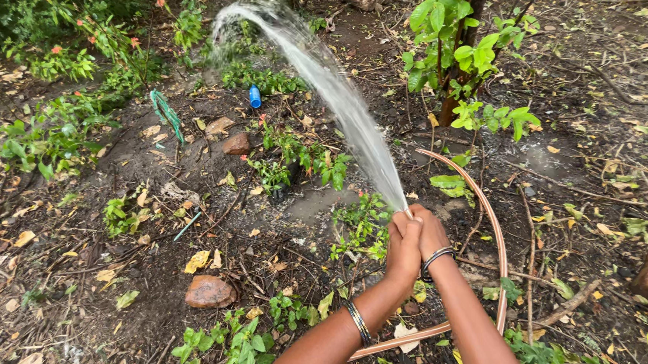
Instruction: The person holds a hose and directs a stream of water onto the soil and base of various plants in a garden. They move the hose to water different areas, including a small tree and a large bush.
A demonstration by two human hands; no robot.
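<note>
Fingers: both sets are curled tight, wrapped over the hose end at lower centre-right of the frame, no gap showing between them.
Left hand [404,247]: closed around the hose tip, sitting just left of and touching the other hand; a dark bangle rings the forearm lower down.
Right hand [429,232]: closed on the same tip, slightly higher in the frame, with a bangle at the wrist; neither hand is clearly nearer the outlet, which they pinch together.
Hose [493,235]: copper-coloured, it leaves the hands toward the upper right, arcs down the right side, then runs back under the forearms toward bottom centre.
Long axis at the tip: points up and left in the frame.
Water jet [329,86]: fans out from the fingertips, rising to the upper left and curving over near top centre.
Small green plants [296,158]: lie beneath the jet, left of the hands.
Brown rock [209,292]: lower left, well apart from the hands.
</note>
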